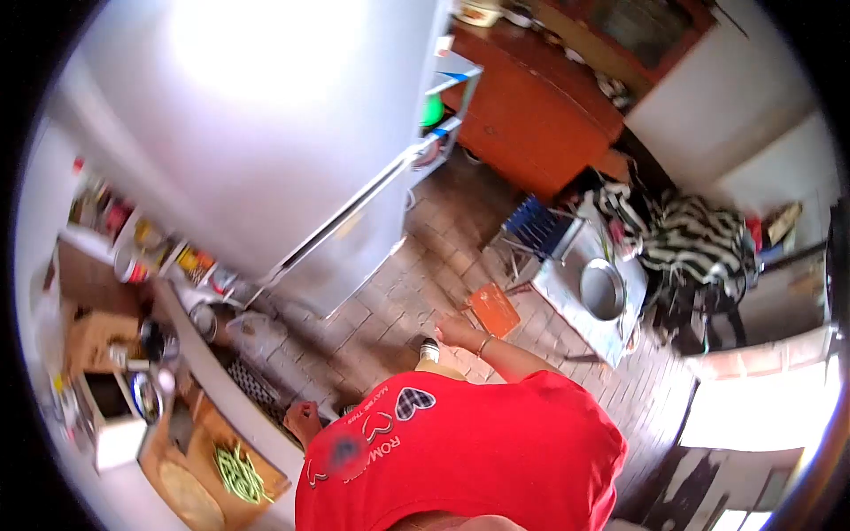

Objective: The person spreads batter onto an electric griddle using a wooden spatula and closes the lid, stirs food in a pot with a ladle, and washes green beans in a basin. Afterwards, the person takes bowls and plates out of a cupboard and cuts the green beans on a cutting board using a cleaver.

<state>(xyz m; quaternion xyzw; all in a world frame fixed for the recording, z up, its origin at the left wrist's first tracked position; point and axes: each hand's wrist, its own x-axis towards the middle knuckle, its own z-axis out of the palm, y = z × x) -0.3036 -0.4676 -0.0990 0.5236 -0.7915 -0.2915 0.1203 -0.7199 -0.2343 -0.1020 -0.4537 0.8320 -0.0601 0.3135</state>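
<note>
My left hand (304,419) hangs beside the edge of the counter at the left, its fingers curled in. Whether anything is inside them is hidden. My right hand (454,331), with a bracelet on the wrist, is held out over the tiled floor, fingers loosely apart and slightly blurred. It appears to hold nothing. On the counter (282,453), near my left side, green beans (239,474) lie in a pile on a wooden cutting board (205,434). A round, light brown board or lid (190,497) lies beside them.
A tall refrigerator (266,150) stands ahead on the left. To the right are an orange stool (494,310), a blue folding chair (537,227) and a low table (567,292) bearing a metal basin (602,290). Striped cloth (699,239) is heaped behind. A red-brown cabinet (531,115) stands farther back.
</note>
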